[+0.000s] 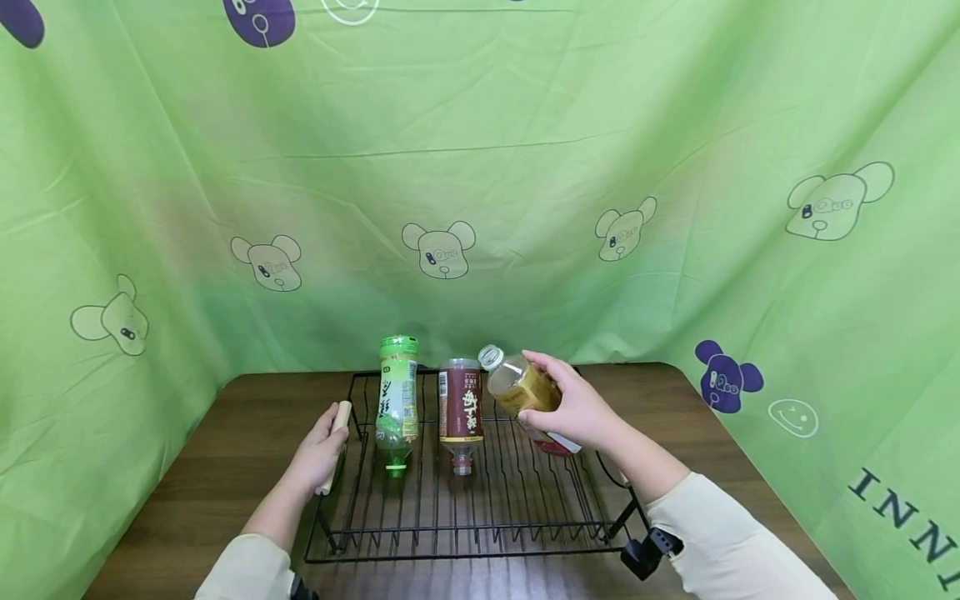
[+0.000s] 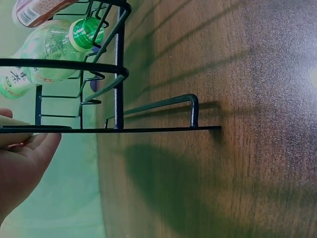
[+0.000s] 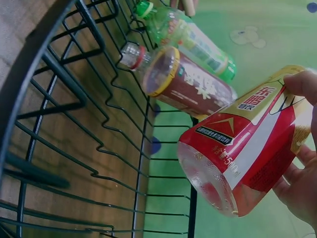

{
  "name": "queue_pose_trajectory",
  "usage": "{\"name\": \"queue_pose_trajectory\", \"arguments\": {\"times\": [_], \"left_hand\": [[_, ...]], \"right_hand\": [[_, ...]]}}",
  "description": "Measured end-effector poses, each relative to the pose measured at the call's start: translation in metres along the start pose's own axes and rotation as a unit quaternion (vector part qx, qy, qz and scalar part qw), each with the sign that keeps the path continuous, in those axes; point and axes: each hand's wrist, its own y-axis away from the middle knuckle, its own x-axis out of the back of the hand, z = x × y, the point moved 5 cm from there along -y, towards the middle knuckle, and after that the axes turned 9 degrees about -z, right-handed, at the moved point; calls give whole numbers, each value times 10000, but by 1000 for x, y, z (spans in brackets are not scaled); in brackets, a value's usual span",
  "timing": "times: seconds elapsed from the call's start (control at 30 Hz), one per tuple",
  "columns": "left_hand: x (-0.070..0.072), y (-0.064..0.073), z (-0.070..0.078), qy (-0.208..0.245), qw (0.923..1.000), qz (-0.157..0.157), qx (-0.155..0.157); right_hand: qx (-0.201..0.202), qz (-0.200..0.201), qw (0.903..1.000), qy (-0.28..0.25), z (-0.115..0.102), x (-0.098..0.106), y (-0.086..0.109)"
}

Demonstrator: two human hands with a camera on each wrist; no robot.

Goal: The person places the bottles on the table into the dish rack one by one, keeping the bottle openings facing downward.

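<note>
My right hand (image 1: 573, 404) grips a clear plastic drink bottle (image 1: 521, 387) with a gold and red label, holding it tilted above the right part of a black wire rack (image 1: 457, 554). Its neck points to the back left, and its base shows in the right wrist view, where the label (image 3: 247, 144) is plain. At the rack's left side my left hand (image 1: 315, 458) holds a pale wooden handle (image 1: 341, 417). A green bottle (image 1: 397, 400) and a maroon-labelled bottle (image 1: 461, 408) lie side by side on the rack, necks toward the front.
The rack stands on a brown wooden table (image 1: 225, 433). Green cloth (image 1: 525, 167) printed with bear heads hangs behind and around it. A dark wrist device (image 1: 647, 554) sits near the rack's front right corner.
</note>
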Motion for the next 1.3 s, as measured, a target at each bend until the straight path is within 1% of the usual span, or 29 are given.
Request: {"name": "queue_pose_trajectory", "arguments": {"times": [0.13,0.23,0.33,0.4,0.43,0.47,0.5,0.57,0.7,0.73,0.83,0.97,1.07,1.17,1.3], "left_hand": [[1,1,1,-202,9997,55,87],[2,2,3,-610,9980,157,92],[4,3,8,-1004,9946,270,-20],[5,4,12,-1130,9930,336,-123],[5,4,16,-1116,9929,348,-197],[3,4,20,-1104,9927,372,-314],[2,4,25,-982,9936,360,-423],[-4,5,37,-840,9929,355,-769],[-20,8,65,-752,9851,169,-1540],[-25,10,71,-827,9818,102,-1706],[-40,14,87,-897,9746,-219,-2040],[-59,17,102,-910,9675,-631,-2274],[-70,17,109,-848,9622,-829,-2450],[-78,17,114,-854,9564,-940,-2628],[-83,17,117,-1084,9511,-948,-2733]], "right_hand": [[-17,-176,9994,283,-1,-7,0],[-10,-305,9989,366,-2,-12,0],[50,-439,9986,288,-2,-17,0],[91,-508,9984,246,-2,-20,-1],[108,-543,9982,220,-3,-21,-1],[110,-577,9981,194,-3,-22,-1],[117,-612,9979,157,-4,-23,-2],[139,-692,9975,94,-6,-25,-2],[232,-846,9961,49,-10,-30,-3],[251,-893,9957,37,-10,-31,-3],[291,-990,9947,37,-12,-35,-4],[417,-1072,9933,131,-15,-40,-3],[494,-1169,9918,127,-19,-44,-3],[511,-1327,9897,136,-23,-47,-2],[483,-1563,9862,246,-27,-52,-1]]}}
